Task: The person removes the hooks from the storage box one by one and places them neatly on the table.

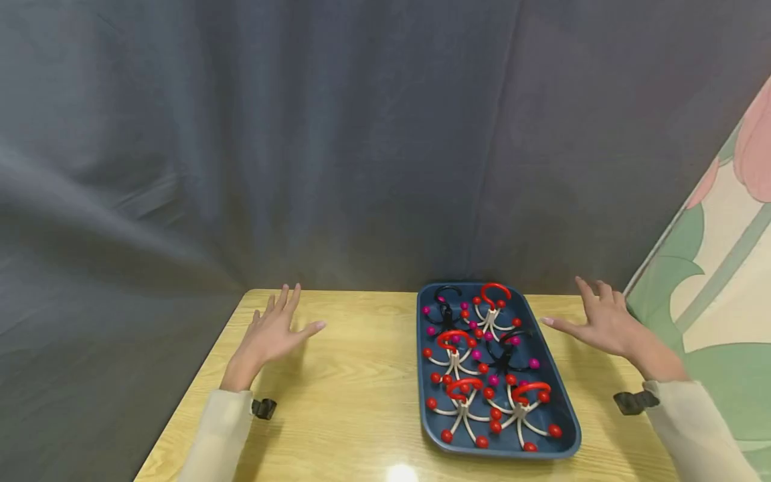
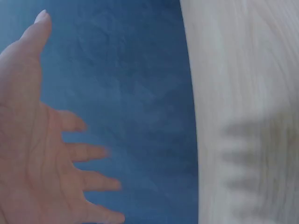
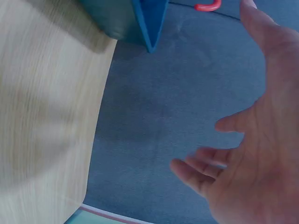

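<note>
My left hand [image 1: 271,338] hovers over the left side of the table with fingers spread and nothing in it. To the right of the tray, my right hand [image 1: 608,325] is held in the air, also holding nothing, its thumb pointing toward the tray's rim. The dark blue tray [image 1: 494,454] contains several claw-shaped massagers with ball-tipped legs and hooked handles. White-legged ones with red balls and red handles include one at the front right [image 1: 519,412] and one at the front left [image 1: 462,408]. Black ones with magenta balls lie at the middle right [image 1: 502,363] and back left [image 1: 446,314].
The light wooden table [image 1: 355,388] ends at a dark grey cloth [image 1: 361,167] behind and on the left. A panel with painted flowers [image 1: 723,281] stands along the right. Each wrist wears a small black camera, such as the left one [image 1: 264,408].
</note>
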`<action>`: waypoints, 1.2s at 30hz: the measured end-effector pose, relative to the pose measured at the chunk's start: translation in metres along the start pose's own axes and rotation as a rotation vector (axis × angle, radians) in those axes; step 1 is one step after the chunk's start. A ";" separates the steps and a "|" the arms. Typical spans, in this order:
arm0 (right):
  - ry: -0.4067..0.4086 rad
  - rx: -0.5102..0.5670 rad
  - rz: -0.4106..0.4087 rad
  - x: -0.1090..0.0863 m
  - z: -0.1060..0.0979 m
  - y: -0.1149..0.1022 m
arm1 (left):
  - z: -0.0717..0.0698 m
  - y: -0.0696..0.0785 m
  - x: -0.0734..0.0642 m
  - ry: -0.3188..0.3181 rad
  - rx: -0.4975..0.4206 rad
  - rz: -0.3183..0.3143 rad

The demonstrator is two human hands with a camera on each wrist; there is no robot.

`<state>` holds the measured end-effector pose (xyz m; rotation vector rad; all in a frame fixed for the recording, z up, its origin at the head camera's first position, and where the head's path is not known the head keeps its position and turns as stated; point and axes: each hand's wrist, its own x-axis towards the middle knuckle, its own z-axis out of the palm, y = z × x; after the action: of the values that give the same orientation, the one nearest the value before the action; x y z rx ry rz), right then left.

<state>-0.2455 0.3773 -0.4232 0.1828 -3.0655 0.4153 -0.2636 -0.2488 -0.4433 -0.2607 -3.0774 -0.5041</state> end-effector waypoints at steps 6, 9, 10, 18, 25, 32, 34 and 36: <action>0.131 0.017 -0.063 -0.010 0.001 -0.008 | -0.004 0.024 -0.011 0.053 -0.074 0.060; 0.139 0.019 -0.075 -0.020 0.001 -0.009 | 0.001 0.041 -0.016 0.080 -0.079 0.113; 0.139 0.019 -0.079 -0.023 0.002 -0.009 | 0.003 0.046 -0.018 0.091 -0.079 0.130; 0.223 0.043 -0.175 -0.051 0.007 -0.023 | 0.013 0.082 -0.029 0.143 -0.214 0.302; 0.122 0.131 -0.182 -0.071 0.021 -0.040 | 0.027 0.111 -0.032 0.012 -0.429 0.377; 0.004 0.219 -0.179 -0.091 0.041 -0.044 | 0.038 0.141 -0.032 -0.131 -0.488 0.415; -0.015 0.235 -0.173 -0.096 0.046 -0.043 | 0.041 0.148 -0.032 -0.156 -0.487 0.428; -0.030 0.233 -0.169 -0.100 0.051 -0.043 | 0.044 0.155 -0.031 -0.180 -0.486 0.434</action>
<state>-0.1427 0.3339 -0.4665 0.4554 -2.9908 0.7640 -0.2063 -0.0948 -0.4372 -0.9970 -2.8625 -1.2393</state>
